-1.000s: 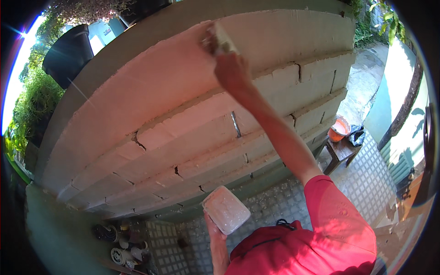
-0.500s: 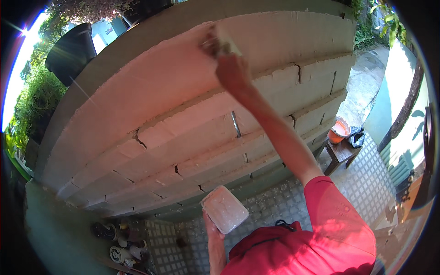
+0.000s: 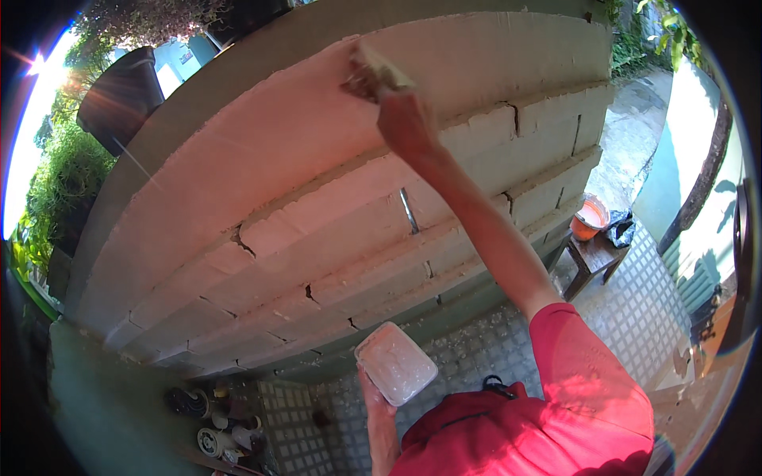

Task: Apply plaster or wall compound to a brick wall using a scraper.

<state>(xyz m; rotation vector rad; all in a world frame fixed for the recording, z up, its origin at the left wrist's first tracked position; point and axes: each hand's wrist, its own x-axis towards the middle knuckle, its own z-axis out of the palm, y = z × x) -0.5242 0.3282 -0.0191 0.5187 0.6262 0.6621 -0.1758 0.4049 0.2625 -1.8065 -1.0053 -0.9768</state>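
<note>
My right hand (image 3: 409, 127) grips a wide paintbrush (image 3: 373, 75), its bristles against the smooth upper band of a pale, pinkish wall (image 3: 492, 55). Below that band run rows of blocks with ragged ledges and dark cracks (image 3: 308, 292). Low in the view, my left hand (image 3: 375, 393) is closed round the side of a squarish plastic container (image 3: 401, 365) with pale, wet-looking paint in it, held away from the wall's top band. My right arm stretches up across the block rows.
An orange bucket (image 3: 586, 224) and a black plastic bag (image 3: 621, 232) rest on a wooden stool (image 3: 595, 258) at right, on tiled floor (image 3: 643, 301). A black plant pot (image 3: 119, 95) and greenery stand at upper left. Several containers (image 3: 213, 440) lie at lower left.
The brush and my right hand have shifted a little, slightly rightward. The container in my left hand and the surroundings have moved only slightly in the picture.
</note>
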